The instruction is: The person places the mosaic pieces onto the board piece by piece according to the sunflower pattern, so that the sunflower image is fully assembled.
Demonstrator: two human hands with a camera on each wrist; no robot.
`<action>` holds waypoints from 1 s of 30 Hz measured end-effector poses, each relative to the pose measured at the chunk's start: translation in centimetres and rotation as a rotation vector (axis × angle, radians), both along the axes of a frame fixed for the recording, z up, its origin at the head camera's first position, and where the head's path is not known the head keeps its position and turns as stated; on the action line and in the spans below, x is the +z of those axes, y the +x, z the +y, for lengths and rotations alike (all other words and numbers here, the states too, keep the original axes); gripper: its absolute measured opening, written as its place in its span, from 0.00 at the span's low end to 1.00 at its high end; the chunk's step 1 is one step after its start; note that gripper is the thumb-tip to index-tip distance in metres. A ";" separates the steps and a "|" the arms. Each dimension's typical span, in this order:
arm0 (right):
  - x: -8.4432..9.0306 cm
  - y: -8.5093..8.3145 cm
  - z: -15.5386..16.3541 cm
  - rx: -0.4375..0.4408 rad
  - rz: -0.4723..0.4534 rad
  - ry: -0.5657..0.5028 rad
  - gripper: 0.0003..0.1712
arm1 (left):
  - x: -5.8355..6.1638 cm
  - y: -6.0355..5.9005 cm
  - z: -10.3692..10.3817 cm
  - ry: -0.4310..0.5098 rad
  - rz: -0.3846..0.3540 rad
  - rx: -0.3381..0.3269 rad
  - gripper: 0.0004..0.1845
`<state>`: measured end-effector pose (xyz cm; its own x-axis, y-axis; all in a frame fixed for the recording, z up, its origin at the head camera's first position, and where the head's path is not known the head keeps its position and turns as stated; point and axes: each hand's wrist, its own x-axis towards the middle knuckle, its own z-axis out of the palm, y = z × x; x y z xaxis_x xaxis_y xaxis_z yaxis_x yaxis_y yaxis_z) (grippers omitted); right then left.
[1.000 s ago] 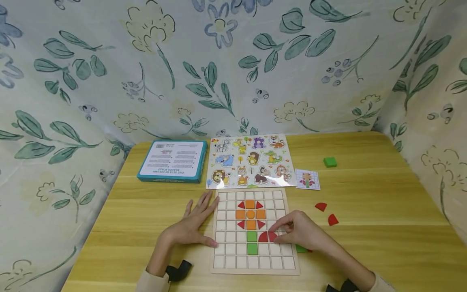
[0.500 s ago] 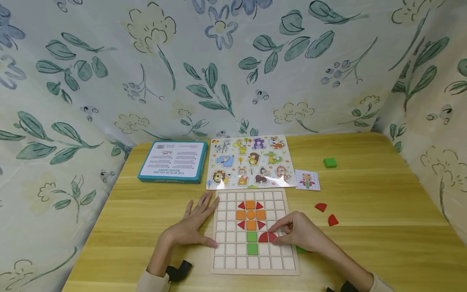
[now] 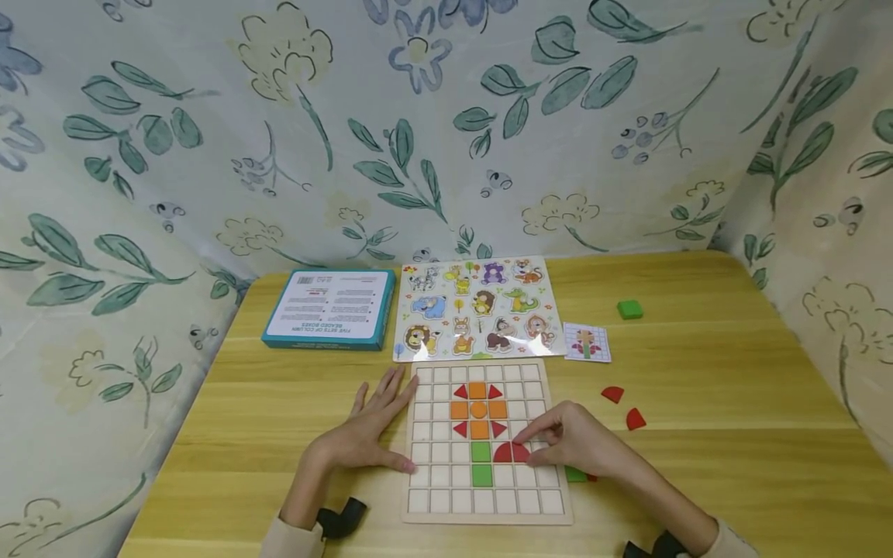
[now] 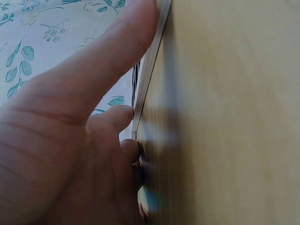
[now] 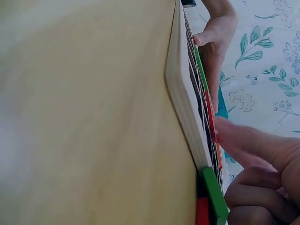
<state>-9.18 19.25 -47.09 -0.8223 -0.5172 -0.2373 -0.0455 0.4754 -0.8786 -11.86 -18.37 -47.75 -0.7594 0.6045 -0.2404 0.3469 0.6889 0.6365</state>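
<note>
A pale wooden grid board [image 3: 488, 519] lies on the table, bearing orange squares, an orange disc [image 3: 478, 409], red triangles and two green squares [image 3: 481, 463]. To the right of the upper green square, two red quarter-circle pieces sit side by side. My right hand [image 3: 579, 442] pinches the right-hand quarter-circle piece [image 3: 519, 453] between thumb and index finger; in the right wrist view the fingertips touch its red edge. With fingers spread straight, my left hand [image 3: 366, 430] rests against the board's left edge, its thumb at the rim.
Loose red quarter-circles [image 3: 612, 394] and a green block [image 3: 630, 309] lie to the right. Another green piece [image 3: 575, 474] is partly under the right hand. Behind the board are an animal puzzle [image 3: 481, 318], a small pattern card [image 3: 587, 343] and a blue-edged box [image 3: 331, 310].
The right thumb has shifted slightly to the right at the red quarter-circle piece. The left hand and the board have stayed where they were.
</note>
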 end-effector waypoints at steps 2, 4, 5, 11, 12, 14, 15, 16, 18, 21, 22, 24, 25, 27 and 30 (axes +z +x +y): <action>0.2 0.0 0.2 -0.002 -0.014 -0.002 0.13 | 0.1 0.0 0.0 0.000 0.000 -0.002 0.68; 0.5 -0.2 0.6 -0.014 -0.014 0.017 0.15 | 0.0 0.0 -0.1 0.007 0.005 -0.005 0.69; 0.7 -0.3 1.0 -0.022 -0.010 0.028 0.15 | -0.1 0.0 -0.1 0.011 0.006 -0.006 0.69; 1.7 -1.3 4.7 -0.119 0.078 0.089 0.16 | -0.2 0.0 -0.2 0.011 0.004 -0.004 0.69; 1.7 -1.5 5.3 -0.135 0.087 0.092 0.17 | -0.2 0.0 -0.2 0.007 0.003 -0.003 0.69; 1.7 -1.9 6.3 -0.158 0.092 0.100 0.18 | -0.1 0.0 -0.2 0.001 0.004 -0.004 0.69; 1.7 -2.0 6.7 -0.162 0.087 0.100 0.18 | 0.0 0.0 -0.2 -0.003 0.004 -0.004 0.69; 1.7 -2.2 7.0 -0.160 0.075 0.099 0.19 | 0.0 0.0 -0.2 -0.007 0.004 -0.002 0.69; 1.5 -2.3 7.3 -0.132 0.037 0.084 0.20 | -0.1 0.0 -0.2 -0.006 0.005 -0.003 0.68; 1.1 -2.3 7.1 -0.056 -0.016 0.060 0.20 | -0.1 0.0 -0.3 -0.002 0.003 -0.002 0.68; 1.0 -2.2 6.9 -0.033 -0.031 0.053 0.20 | -0.2 0.0 -0.3 -0.004 0.004 -0.003 0.68; 0.7 -2.0 6.6 0.001 -0.052 0.041 0.18 | -0.1 0.0 -0.3 -0.007 0.010 -0.005 0.68; 0.6 -2.0 6.4 0.011 -0.063 0.030 0.18 | -0.1 0.1 -0.3 -0.009 0.011 -0.008 0.68; 0.4 -1.9 6.1 0.017 -0.078 0.012 0.16 | -0.1 0.1 -0.3 -0.016 0.017 -0.009 0.68; 0.2 -1.9 6.0 0.011 -0.094 0.018 0.14 | 0.0 0.1 -0.2 -0.014 0.019 -0.007 0.69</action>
<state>-11.11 25.20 -46.91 -0.7899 -0.5212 -0.3231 0.0317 0.4914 -0.8704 -11.76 -18.62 -47.74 -0.7598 0.6063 -0.2346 0.3635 0.6953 0.6200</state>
